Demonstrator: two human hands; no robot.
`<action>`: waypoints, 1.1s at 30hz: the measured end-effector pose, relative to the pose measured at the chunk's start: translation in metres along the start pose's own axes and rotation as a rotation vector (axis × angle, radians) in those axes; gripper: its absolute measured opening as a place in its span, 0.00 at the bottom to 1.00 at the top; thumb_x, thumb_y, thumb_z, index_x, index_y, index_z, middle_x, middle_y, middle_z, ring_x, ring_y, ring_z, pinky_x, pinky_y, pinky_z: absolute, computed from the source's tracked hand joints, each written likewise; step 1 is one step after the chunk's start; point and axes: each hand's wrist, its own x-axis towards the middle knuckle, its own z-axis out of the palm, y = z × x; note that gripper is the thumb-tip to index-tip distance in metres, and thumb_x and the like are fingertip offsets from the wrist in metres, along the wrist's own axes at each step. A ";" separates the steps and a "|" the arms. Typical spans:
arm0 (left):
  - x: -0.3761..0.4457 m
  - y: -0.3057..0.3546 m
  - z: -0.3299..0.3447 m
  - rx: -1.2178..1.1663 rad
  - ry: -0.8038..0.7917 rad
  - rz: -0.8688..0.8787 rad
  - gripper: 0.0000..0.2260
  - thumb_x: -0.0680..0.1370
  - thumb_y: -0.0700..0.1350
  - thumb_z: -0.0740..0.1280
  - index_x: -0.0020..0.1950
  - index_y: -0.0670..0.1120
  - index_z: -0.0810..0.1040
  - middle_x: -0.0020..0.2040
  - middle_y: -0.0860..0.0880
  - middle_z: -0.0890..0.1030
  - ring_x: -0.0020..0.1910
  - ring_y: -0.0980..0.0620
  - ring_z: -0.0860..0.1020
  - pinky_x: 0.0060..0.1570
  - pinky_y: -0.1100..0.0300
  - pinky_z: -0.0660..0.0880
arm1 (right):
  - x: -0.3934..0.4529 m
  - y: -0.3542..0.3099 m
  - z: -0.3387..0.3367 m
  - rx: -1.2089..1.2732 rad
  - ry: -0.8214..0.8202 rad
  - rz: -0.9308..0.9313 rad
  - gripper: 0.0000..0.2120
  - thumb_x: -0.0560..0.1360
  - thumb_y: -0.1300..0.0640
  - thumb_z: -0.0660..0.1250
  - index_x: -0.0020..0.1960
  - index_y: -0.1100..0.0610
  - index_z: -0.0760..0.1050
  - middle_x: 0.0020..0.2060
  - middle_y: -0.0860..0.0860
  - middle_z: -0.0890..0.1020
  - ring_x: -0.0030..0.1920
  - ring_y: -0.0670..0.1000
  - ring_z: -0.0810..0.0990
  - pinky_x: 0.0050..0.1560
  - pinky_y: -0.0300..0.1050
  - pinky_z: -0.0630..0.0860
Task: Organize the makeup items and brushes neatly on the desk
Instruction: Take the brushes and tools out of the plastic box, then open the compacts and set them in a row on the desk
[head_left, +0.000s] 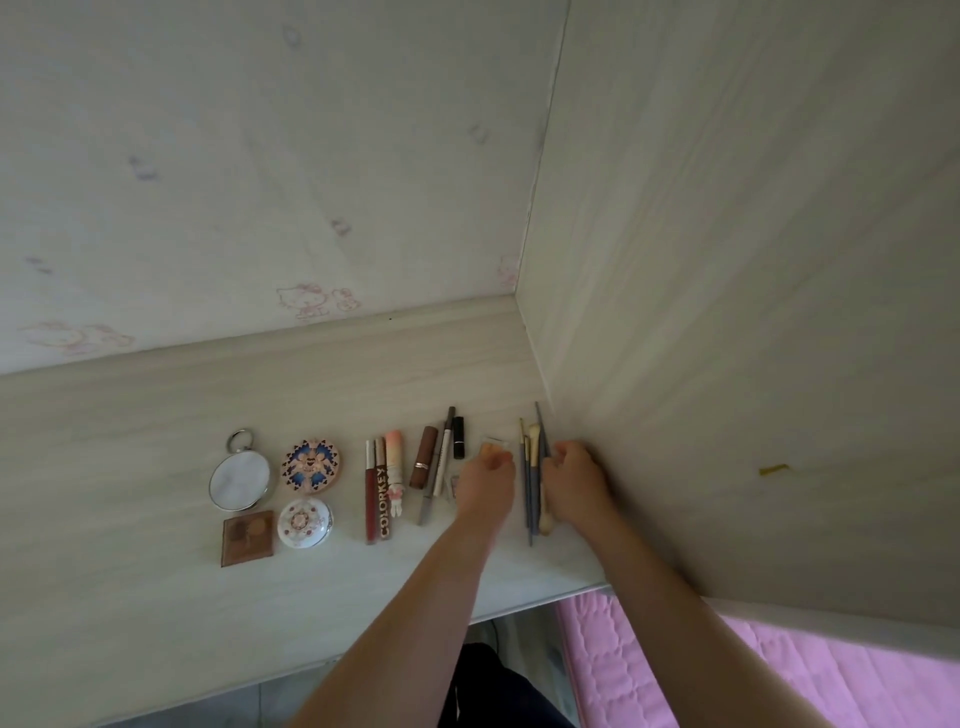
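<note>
- Both hands flank the brushes (532, 483), about four lying side by side by the side panel: right hand (574, 483) curled against them, grip unclear; left hand (488, 486) loosely closed over a small clear item (496, 446), hold uncertain.
- Three round compacts (310, 466) and one square palette (247, 537) lie at the desk's (130, 597) left.
- Three lip gloss tubes (383, 493), two lipsticks (423, 456) and two pencils (441, 462) lie mid-row.
</note>
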 end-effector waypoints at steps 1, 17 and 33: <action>-0.001 0.000 -0.003 0.034 0.000 0.043 0.08 0.77 0.42 0.60 0.41 0.45 0.77 0.36 0.47 0.75 0.40 0.49 0.74 0.48 0.51 0.76 | -0.001 -0.001 -0.001 -0.014 0.004 -0.029 0.11 0.77 0.61 0.62 0.58 0.62 0.73 0.52 0.58 0.79 0.54 0.57 0.78 0.47 0.39 0.67; -0.043 -0.029 -0.093 0.464 0.312 0.306 0.11 0.78 0.42 0.59 0.54 0.50 0.78 0.46 0.51 0.81 0.42 0.51 0.79 0.39 0.56 0.77 | -0.042 -0.032 0.030 -0.535 -0.087 -0.537 0.13 0.79 0.55 0.57 0.61 0.59 0.69 0.57 0.57 0.75 0.57 0.57 0.74 0.53 0.49 0.74; -0.045 -0.066 -0.196 0.663 0.532 0.412 0.12 0.75 0.39 0.65 0.57 0.47 0.77 0.53 0.50 0.80 0.56 0.48 0.74 0.55 0.59 0.70 | -0.087 -0.090 0.125 -0.654 -0.122 -0.718 0.18 0.80 0.55 0.56 0.69 0.57 0.64 0.65 0.54 0.71 0.62 0.54 0.72 0.57 0.47 0.73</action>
